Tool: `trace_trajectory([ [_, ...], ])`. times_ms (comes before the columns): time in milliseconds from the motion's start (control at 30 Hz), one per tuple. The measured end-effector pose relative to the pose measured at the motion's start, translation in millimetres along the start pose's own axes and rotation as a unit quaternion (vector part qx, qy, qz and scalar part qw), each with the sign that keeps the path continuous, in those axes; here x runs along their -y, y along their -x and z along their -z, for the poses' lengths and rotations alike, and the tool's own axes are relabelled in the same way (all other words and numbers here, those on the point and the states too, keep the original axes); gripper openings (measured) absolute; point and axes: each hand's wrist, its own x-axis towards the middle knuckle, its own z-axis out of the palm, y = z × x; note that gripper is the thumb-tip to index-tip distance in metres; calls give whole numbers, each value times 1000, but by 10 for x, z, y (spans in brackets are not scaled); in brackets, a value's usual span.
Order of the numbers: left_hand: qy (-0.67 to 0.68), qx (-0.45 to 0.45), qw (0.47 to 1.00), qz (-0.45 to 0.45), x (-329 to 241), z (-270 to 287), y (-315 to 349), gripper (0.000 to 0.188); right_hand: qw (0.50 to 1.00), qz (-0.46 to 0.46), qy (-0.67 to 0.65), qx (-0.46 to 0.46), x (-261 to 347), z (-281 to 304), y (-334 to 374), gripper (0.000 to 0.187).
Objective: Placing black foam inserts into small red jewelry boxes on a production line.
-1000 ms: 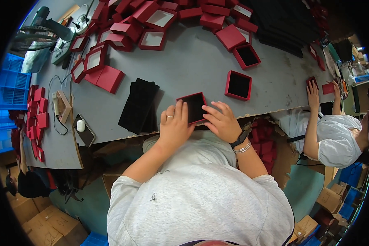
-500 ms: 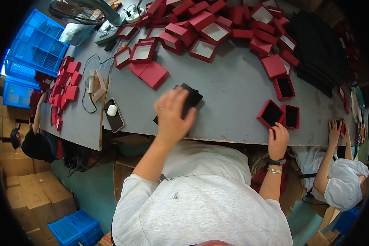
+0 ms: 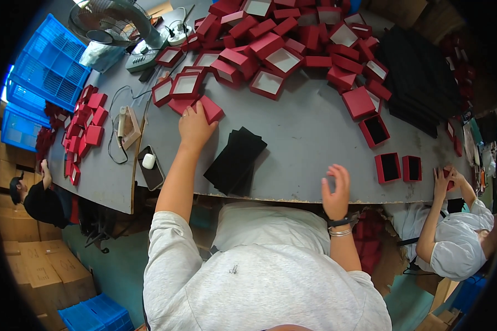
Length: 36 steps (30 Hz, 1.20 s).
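Note:
My left hand (image 3: 196, 128) reaches forward with its fingers closed on a red box (image 3: 211, 108) on the grey table; the fingertips are partly hidden against it. A second red box lies beside it, partly behind the fingers. Between my hands lies a slightly fanned stack of flat black pads (image 3: 234, 160). My right hand (image 3: 336, 193) hovers over the table's front edge, fingers apart, holding nothing. To its right sit a red box with a black inside (image 3: 388, 168) and a smaller-looking one like it (image 3: 412, 169), with another (image 3: 374, 131) farther back.
A heap of red boxes (image 3: 281, 58), several showing white insides, fills the back. Stacked black sheets (image 3: 419, 83) lie back right. At left are a phone with a white earbud case (image 3: 148, 160), a fan (image 3: 113, 25) and blue crates (image 3: 52, 60). Co-workers sit at both sides.
My left hand has moved from the black pads forward to the red box. My right hand has let go of the black-lined boxes and drawn left; those two boxes now stand slightly apart.

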Motion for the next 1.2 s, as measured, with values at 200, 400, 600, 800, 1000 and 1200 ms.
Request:
trace_trajectory([
  [200,60,10,998,21,-139,548,129,94,971,-1,-186,151,604,-684,-277,40],
  [400,807,185,561,-5,-539,973,1151,93,799,-150,-558,167,1050,-718,-479,46],
  [600,629,314,700,-125,-939,1073,1786,84,885,-202,-370,195,476,-351,-213,22],
  [800,170,-3,983,-75,-788,592,1524,109,986,-165,-22,-22,-256,-75,-317,29],
  [1000,191,-25,980,-44,-785,400,1569,105,995,-55,-71,40,277,-125,-472,52],
  [1200,248,-106,940,-207,-820,556,1592,96,968,-19,-195,156,943,-486,-432,57],
])
